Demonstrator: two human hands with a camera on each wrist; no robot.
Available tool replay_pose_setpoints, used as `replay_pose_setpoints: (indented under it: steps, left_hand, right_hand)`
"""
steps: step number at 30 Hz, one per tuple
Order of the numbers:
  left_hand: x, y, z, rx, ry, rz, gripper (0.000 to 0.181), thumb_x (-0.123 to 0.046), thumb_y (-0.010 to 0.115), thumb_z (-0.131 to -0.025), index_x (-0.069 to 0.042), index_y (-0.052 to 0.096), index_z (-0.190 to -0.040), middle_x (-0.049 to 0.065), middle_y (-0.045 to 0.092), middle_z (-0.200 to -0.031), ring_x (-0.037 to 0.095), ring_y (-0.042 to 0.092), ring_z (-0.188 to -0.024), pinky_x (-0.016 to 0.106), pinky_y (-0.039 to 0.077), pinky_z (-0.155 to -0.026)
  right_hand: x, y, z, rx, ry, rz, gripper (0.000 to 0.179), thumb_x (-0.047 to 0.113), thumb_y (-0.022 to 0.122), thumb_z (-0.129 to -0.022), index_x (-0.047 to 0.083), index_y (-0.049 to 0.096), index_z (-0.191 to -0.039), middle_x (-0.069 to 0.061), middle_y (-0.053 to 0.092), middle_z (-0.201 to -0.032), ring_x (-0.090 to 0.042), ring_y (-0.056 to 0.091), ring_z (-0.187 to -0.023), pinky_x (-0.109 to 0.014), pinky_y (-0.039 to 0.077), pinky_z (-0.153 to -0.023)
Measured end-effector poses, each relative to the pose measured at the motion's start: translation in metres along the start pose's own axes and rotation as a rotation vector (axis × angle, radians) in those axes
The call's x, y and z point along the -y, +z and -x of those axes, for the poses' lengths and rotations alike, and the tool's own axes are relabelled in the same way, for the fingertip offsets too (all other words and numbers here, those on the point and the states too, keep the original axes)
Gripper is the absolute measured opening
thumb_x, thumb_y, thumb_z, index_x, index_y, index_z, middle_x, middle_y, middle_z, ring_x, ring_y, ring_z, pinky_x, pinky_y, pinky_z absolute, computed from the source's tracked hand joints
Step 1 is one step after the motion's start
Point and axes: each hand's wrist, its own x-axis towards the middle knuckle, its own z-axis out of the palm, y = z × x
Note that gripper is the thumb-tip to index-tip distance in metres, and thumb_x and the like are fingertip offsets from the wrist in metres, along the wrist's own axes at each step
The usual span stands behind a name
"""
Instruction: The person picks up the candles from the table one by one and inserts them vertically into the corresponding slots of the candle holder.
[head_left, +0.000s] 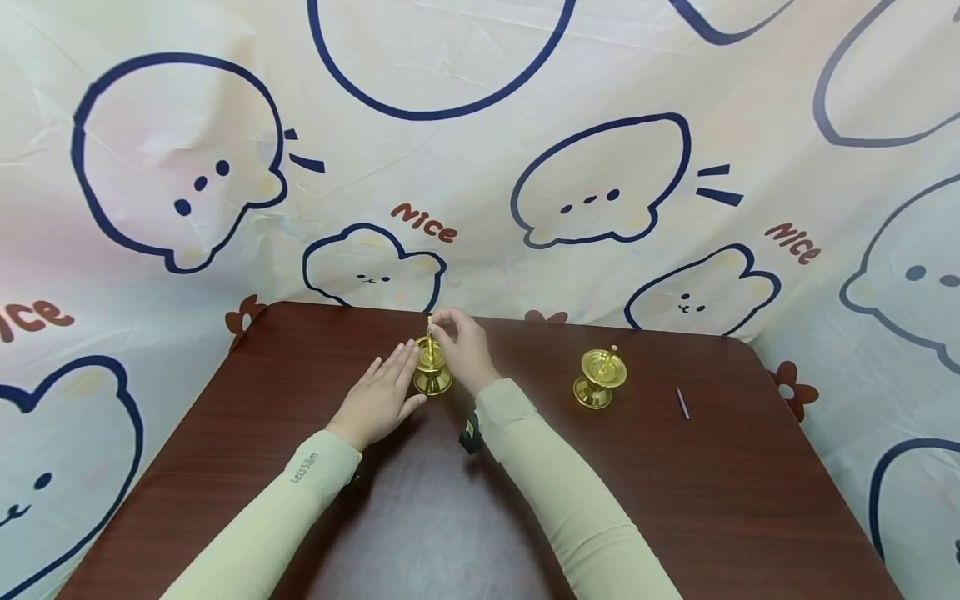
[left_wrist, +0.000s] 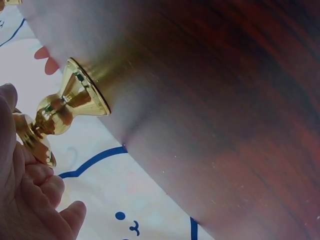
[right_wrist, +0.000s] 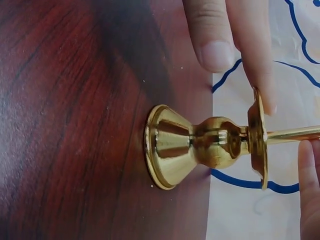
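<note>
A brass candle holder (head_left: pixel 432 382) with a flared base, a round dish and a thin upright rod stands near the table's back edge. Fingers of my left hand (head_left: pixel 380 396), extended, touch the rim of its dish from the left. On the other side, my right hand (head_left: pixel 465 350) pinches the upper rod, beside its pale tip (head_left: pixel 431 320). The right wrist view shows the rod (right_wrist: pixel 292 134) with fingertips against it; its top lies outside that picture. In the left wrist view the holder's base (left_wrist: pixel 85 92) is visible, while the hand hides part of the dish.
A second brass candle holder (head_left: pixel 597 379), its rod also pale-tipped, stands to the right on the brown table (head_left: pixel 675 500). Farther right lies a thin purplish stick (head_left: pixel 682 402). A cloth (head_left: pixel 480 167) with cartoon drawings hangs behind the table.
</note>
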Motion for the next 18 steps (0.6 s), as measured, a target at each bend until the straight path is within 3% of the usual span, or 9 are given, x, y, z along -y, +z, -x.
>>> replay_pose_setpoints:
  steps: [18]
  left_hand:
    - [-0.0013, -0.0027, 0.0006, 0.002, 0.002, 0.016, 0.076, -0.038, 0.058, -0.103, 0.006, 0.028, -0.157, 0.022, 0.027, -0.163, 0.035, 0.025, -0.152, 0.056, 0.026, -0.119]
  right_hand:
    - [-0.0017, 0.0019, 0.0034, -0.036, 0.009, -0.042, 0.015, 0.011, 0.064, -0.101, 0.005, 0.066, -0.115, -0.009, 0.069, -0.111, -0.021, 0.067, -0.102, -0.033, 0.056, -0.093]
